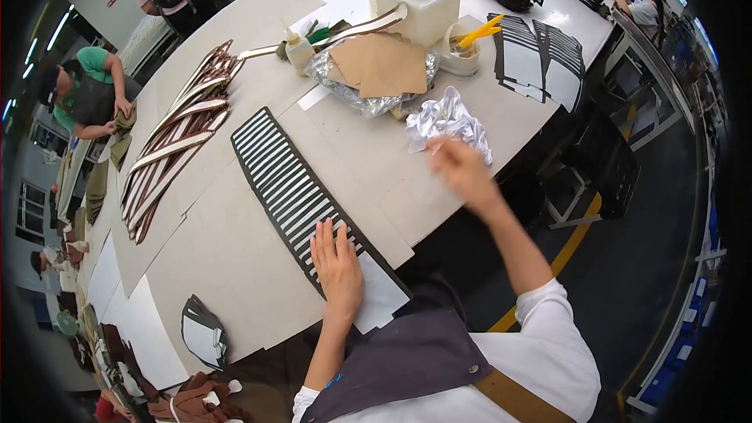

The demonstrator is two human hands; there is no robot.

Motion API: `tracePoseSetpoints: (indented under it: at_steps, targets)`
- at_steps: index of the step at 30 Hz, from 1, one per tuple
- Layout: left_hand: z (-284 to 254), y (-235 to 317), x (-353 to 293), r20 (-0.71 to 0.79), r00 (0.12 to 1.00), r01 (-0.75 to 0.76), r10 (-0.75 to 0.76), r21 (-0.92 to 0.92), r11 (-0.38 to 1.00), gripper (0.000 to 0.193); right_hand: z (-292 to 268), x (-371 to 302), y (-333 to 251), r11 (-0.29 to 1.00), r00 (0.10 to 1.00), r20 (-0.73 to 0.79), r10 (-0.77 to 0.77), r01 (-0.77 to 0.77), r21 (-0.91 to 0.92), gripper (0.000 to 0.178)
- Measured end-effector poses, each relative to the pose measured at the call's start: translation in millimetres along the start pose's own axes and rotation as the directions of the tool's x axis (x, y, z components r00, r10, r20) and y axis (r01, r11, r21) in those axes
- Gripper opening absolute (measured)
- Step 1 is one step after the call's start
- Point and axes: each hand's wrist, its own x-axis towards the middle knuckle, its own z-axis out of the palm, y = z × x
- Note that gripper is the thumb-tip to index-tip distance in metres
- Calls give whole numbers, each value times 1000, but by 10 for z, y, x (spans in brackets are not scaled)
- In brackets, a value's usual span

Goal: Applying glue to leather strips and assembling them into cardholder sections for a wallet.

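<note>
Head view looked down on a long pale worktable (235, 266) that ran away from the person. A row of dark strips (290, 188) with pale centres lay overlapped across it like a fanned deck, likely so each could be reached in turn. Farther left lay a second fan of brown strips (176, 141). Beyond sat a foil-lined tray (376, 78) with brown card on it, and a white tub (460, 55) holding yellow tools. The left hand (338, 266) lay flat, fingers spread wide, on the near end of the dark strips and a white sheet (380, 294), apparently pinning them in place. The right hand (462, 172) was blurred, reaching toward crumpled white plastic (448, 121) at the table edge; whether its fingers were closed could not be told.
</note>
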Motion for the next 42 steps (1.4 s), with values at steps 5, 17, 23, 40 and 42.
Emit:
tracePoseSetpoints:
  at_steps: [5,17,23,40,42]
  targets:
    - [27,90,26,-18,1000,22,-21,4,1000,35,-684,1316,263,998,927,-374,-37,15,-61,60]
    - [-6,73,16,-28,998,55,-55,-26,998,33,-810,2249,262,989,989,-90,117,-124,-79,20]
    - [5,67,26,-22,999,47,-47,-18,999,34,-767,1700,464,986,970,-229,82,-46,158,17]
    - [-17,43,31,-34,997,61,-63,-63,996,34,-614,1555,370,980,950,-292,114,-60,187,16]
    - [20,48,14,-28,997,63,-66,-79,995,35,-691,1473,359,988,941,-303,152,-138,68,17]
